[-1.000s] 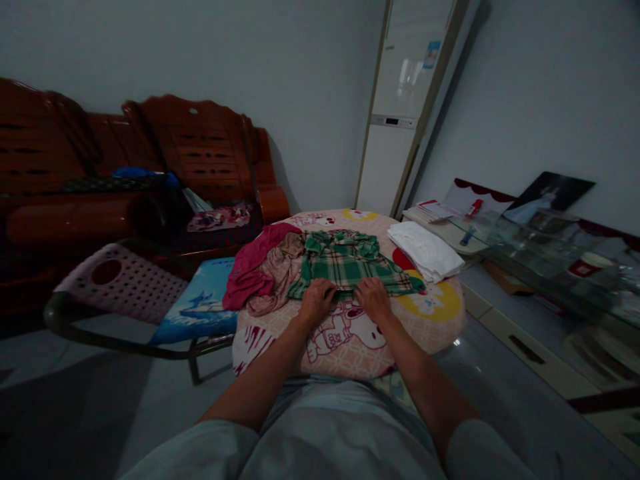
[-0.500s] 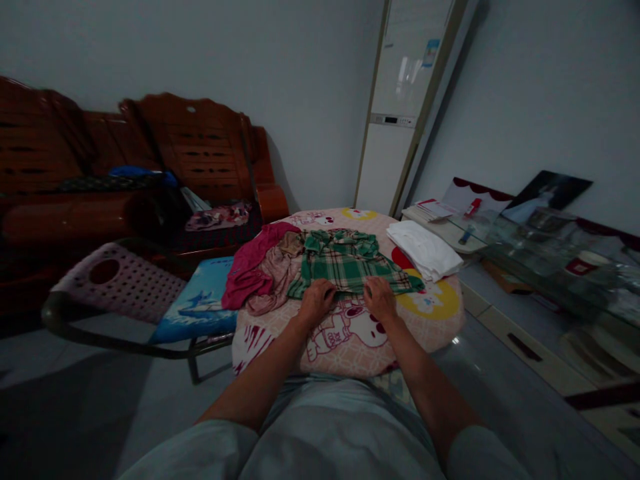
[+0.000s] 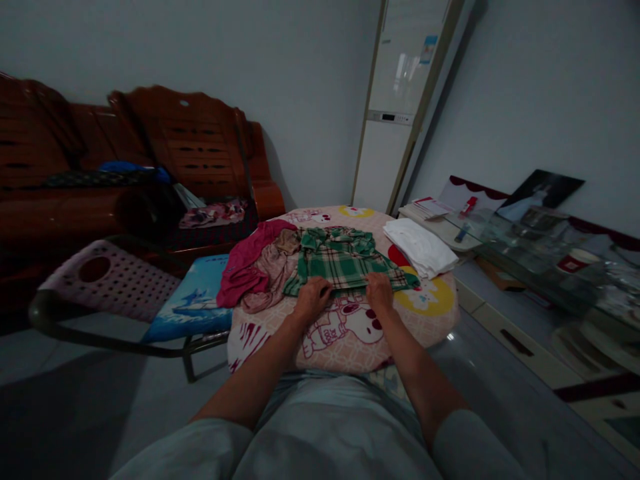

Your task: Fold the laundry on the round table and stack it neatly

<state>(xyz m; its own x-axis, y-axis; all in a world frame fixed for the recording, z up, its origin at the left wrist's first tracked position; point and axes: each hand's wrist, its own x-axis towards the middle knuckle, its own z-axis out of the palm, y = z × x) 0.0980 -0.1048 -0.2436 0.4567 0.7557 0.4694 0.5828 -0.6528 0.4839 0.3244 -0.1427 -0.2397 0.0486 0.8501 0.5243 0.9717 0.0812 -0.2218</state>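
A green plaid garment [image 3: 340, 262] lies spread over the round table [image 3: 280, 345], which has a pink patterned cover. My left hand [image 3: 313, 298] has its fingers pinched on the garment's near edge. My right hand [image 3: 379, 291] grips the same edge farther right, fingers closed. Crumpled against the garment's left side are a dusty pink cloth [image 3: 273, 272] and a magenta cloth [image 3: 245, 267]. Folded white cloth [image 3: 420, 247] rests at the table's right side.
To the left stands a folding chair [image 3: 125, 277] with a blue cushion [image 3: 193, 303]. Behind it is a wooden bench [image 3: 187, 143]. A glass-topped cabinet [image 3: 525, 260] holding a paper cup [image 3: 577, 261] is at the right. A tall white appliance [image 3: 383, 157] stands behind the table.
The view has shifted slightly, moving the scene a little left. My right hand's fingers have closed further on the plaid garment's near edge, while my left hand keeps its pinch.
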